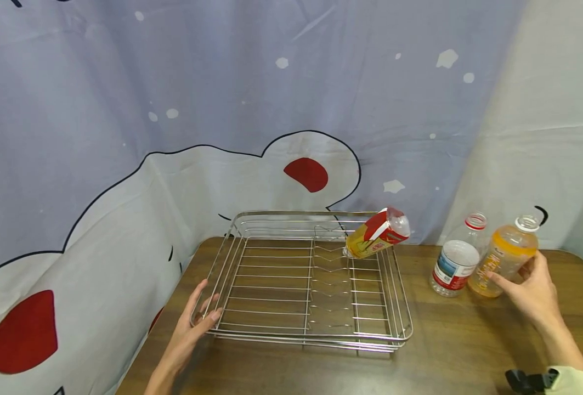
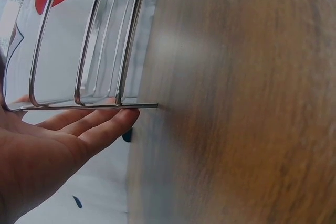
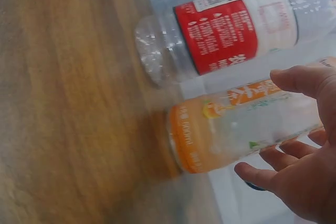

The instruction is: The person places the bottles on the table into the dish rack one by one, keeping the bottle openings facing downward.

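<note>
My left hand [image 1: 190,323] is at the left front corner of a metal wire rack [image 1: 271,336]. In the left wrist view its fingers [image 2: 100,132] reach out nearly straight against the rack's wires. A bottle with a red and yellow label [image 1: 377,233] lies tilted inside the rack at the back right, neck down. On the right, my right hand [image 1: 535,285] holds an orange-labelled plastic bottle [image 1: 505,258], thumb on one side and fingers on the other. That bottle stands uncapped on the table. Beside it is a clear bottle with a red, white and blue label [image 1: 454,266].
The wooden table [image 1: 291,370] extends beneath the rack and the bottles. Behind hangs a patterned curtain [image 1: 222,71], close to the rack's back edge. Raised wire dividers [image 1: 330,282] run front to back through the right half of the rack.
</note>
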The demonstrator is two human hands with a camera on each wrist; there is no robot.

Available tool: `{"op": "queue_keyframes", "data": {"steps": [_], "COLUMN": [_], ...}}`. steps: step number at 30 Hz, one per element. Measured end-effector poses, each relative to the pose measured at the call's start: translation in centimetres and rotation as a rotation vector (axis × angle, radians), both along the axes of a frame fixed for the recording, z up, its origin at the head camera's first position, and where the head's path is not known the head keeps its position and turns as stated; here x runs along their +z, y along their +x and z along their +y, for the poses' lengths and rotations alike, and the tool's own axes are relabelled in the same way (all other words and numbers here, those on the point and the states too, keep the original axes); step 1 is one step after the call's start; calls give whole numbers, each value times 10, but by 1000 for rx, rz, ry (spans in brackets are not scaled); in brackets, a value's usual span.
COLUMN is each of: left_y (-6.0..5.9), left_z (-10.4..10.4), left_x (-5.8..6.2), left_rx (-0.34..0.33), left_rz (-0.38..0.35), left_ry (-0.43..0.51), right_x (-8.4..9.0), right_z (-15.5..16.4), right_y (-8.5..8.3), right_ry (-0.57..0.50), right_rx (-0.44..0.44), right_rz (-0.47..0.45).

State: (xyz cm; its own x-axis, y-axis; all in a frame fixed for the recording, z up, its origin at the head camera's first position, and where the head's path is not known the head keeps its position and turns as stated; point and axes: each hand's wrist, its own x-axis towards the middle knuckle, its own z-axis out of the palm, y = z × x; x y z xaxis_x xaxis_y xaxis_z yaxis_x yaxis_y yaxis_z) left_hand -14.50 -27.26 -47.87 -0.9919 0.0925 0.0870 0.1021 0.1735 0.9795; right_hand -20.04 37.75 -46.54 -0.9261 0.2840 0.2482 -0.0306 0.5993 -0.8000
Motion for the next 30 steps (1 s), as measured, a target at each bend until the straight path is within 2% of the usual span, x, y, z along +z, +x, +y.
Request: {"op": "queue_keyframes", "data": {"steps": [8,15,26,30], "left_y": [0,0,1,1], "left_z": [1,1,1,0], "left_x": [1,1,-2,-2], "left_rx": [-3,-14,-16,-4], "left_rz": [8,18,18,16], "left_ry": [11,35,54,29], "right_x": [-12,-24,-26,-25], "right_z": [-1,0,-1,-1], "right_y": [-6,-8,-9,-7], "right_ry": [23,30,51,38], "right_rx": [-37,-57,-67,-71], "right_rz": [-76,-87,-99,-98]}}
